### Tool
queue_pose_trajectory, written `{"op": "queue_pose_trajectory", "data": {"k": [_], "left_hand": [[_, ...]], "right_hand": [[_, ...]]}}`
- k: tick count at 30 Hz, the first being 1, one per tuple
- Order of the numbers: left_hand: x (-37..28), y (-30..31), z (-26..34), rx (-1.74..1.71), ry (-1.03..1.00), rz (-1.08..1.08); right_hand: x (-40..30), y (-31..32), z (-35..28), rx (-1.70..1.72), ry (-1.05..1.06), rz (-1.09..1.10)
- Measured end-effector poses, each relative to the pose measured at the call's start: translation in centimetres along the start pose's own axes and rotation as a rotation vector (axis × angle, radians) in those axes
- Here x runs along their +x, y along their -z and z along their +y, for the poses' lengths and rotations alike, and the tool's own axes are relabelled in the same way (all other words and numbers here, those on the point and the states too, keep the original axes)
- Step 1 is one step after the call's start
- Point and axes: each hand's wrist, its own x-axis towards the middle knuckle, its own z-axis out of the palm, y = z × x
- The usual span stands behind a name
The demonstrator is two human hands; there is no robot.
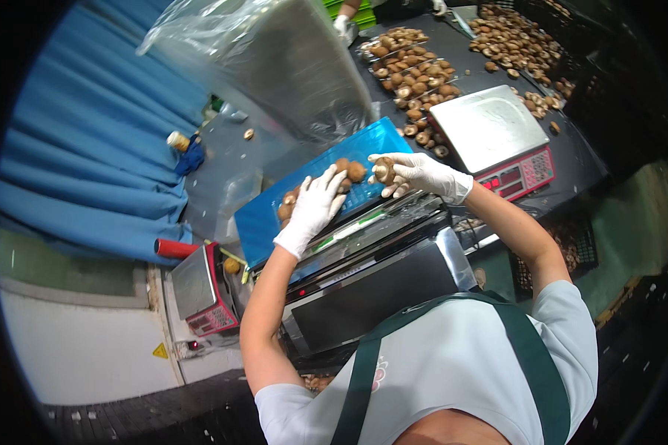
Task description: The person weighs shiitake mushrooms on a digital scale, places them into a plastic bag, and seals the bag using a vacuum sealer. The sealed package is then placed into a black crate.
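Note:
My left hand point(314, 208), in a white glove, lies over a row of brown mushrooms point(288, 207) with its fingers extended. These mushrooms sit in what looks like a clear plastic tray point(360, 193), partly hidden by the hand. Two more round caps show just beyond my fingertips. My right hand point(420, 175), also gloved, pinches a single mushroom point(384, 171) by its sides, stem showing, above the tray's right end. Beneath the tray is a blue sheet-like surface point(256, 222) on a wrapping machine point(378, 289).
A large plastic-covered stack point(300, 67) stands beyond the blue surface. To the right are a scale point(490, 130), filled mushroom trays point(412, 67) and a loose mushroom pile point(515, 41). Another scale point(195, 286) sits at left. Another person's gloved hand point(342, 28) is at the back.

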Motion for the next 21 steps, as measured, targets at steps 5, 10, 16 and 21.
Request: {"op": "queue_pose_trajectory", "data": {"k": [5, 10, 16, 21], "left_hand": [[-0.1, 0.3, 1.4, 0.031, 0.017, 0.056], [-0.4, 0.0, 2.6, 0.086, 0.084, -0.009], [0.5, 0.6, 3.2, 0.074, 0.126, -0.093], [0.9, 1.1, 3.2, 0.021, 0.166, -0.128]], "right_hand": [[-8.0, 0.9, -2.5, -0.225, -0.114, 0.224], [-21.4, 3.3, -5.8, -0.407, -0.401, 0.663], [-40.2, 10.6, -3.8, -1.327, -1.058, 1.132], [-43.0, 17.4, -3.5, -1.394, -0.782, 1.391]]}}
